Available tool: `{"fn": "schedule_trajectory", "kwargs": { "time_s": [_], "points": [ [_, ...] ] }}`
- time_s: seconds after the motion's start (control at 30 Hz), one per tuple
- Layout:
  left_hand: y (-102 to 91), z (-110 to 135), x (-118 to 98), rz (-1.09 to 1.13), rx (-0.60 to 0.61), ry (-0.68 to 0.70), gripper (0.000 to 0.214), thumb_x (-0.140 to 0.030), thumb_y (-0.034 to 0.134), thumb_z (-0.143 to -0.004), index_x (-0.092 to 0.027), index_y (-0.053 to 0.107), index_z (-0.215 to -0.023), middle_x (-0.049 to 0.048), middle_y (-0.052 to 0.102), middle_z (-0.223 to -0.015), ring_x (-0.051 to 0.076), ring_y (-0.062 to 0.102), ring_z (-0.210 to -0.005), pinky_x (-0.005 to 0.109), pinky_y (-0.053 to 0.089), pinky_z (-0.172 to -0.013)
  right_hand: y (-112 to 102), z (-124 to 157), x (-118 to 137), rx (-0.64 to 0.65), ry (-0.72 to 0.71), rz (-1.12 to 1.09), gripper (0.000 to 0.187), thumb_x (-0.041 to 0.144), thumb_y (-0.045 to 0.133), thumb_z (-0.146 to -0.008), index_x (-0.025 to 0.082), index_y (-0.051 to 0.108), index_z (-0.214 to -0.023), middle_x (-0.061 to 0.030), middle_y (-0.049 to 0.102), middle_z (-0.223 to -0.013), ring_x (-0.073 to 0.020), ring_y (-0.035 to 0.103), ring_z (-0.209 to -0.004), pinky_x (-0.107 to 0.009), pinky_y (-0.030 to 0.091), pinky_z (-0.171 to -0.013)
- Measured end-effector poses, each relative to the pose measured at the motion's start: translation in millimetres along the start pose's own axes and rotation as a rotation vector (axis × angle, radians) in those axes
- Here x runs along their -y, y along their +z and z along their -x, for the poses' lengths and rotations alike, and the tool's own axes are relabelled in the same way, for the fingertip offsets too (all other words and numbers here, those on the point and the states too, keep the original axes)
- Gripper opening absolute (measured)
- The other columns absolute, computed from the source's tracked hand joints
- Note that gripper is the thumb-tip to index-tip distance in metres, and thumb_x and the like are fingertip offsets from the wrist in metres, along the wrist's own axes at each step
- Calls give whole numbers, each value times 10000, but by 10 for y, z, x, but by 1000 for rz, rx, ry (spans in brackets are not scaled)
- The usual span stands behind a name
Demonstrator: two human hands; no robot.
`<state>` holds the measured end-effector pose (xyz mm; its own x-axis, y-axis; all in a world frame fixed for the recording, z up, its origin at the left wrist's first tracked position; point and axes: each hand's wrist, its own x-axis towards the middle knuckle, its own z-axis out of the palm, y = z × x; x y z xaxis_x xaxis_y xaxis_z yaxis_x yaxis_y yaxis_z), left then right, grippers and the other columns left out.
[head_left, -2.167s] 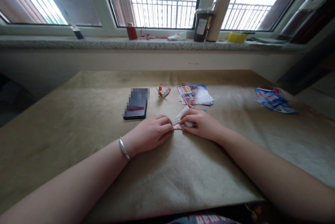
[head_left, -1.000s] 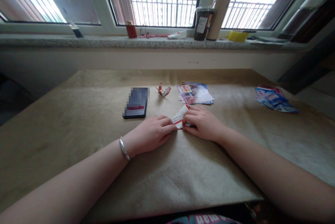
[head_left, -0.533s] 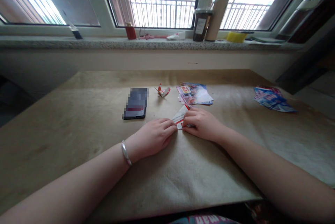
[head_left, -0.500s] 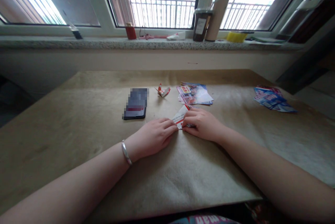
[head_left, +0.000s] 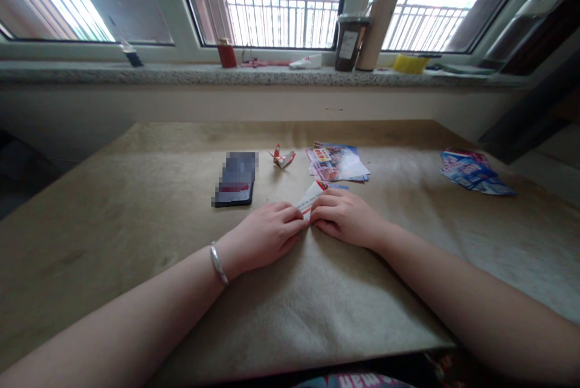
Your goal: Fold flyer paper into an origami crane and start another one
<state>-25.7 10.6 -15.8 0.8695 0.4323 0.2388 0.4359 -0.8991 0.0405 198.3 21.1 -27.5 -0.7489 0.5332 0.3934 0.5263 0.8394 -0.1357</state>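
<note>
A small piece of printed paper (head_left: pixel 310 199), white with red, lies at the middle of the table, partly hidden under my fingers. My left hand (head_left: pixel 274 234) presses its closed fingers on the paper's lower left side. From the right, my right hand (head_left: pixel 344 217) grips the same paper with bent fingers, its fingertips almost touching the left ones. Beyond the hands sits a folded red and white paper figure (head_left: pixel 283 159). To its right is a stack of colourful printed sheets (head_left: pixel 342 163), and to its left lies a dark phone (head_left: pixel 235 179), its screen blurred.
Blue printed leaflets (head_left: pixel 473 171) lie on the right of the brown table (head_left: pixel 113 225). Behind it, the stone windowsill (head_left: pixel 181 75) holds a red container (head_left: pixel 226 54), a dark lidded cup (head_left: pixel 351 43), a tall tube (head_left: pixel 385 13) and a yellow roll (head_left: pixel 410 63).
My right hand has shifted slightly left over the paper, closer to my left fingertips, and covers more of it. A bit of blue print now shows above the right hand.
</note>
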Motion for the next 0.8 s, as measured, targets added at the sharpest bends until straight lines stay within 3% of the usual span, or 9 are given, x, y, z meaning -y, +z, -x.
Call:
{"fn": "schedule_trajectory", "kwargs": {
  "time_s": [0.2,0.33,0.8],
  "points": [
    [7,2,15,30,-14,23,268,-186,435,-906,-166,577,-1132,73,596,-1188,205,539,-1015,372,482,-902,5,29,-43,-20,80,-170,136,106,553,-784,192,648,-830,-59,645,-896,-175,555,-886,-314,458,-812],
    [1,0,16,49,8,10,278,-197,443,-904,-156,568,-1149,74,619,-1146,209,535,-1020,373,481,-910,23,30,-75,-33,114,-281,94,126,568,-802,178,646,-809,-71,638,-885,-169,570,-852,-314,472,-792],
    [21,-7,0,47,13,-18,311,-194,421,-916,-179,545,-1201,65,594,-1188,217,518,-1039,388,460,-931,14,29,-100,-29,81,-298,108,147,564,-821,175,668,-830,-73,625,-890,-167,562,-870,-324,469,-809]
  ]
}}
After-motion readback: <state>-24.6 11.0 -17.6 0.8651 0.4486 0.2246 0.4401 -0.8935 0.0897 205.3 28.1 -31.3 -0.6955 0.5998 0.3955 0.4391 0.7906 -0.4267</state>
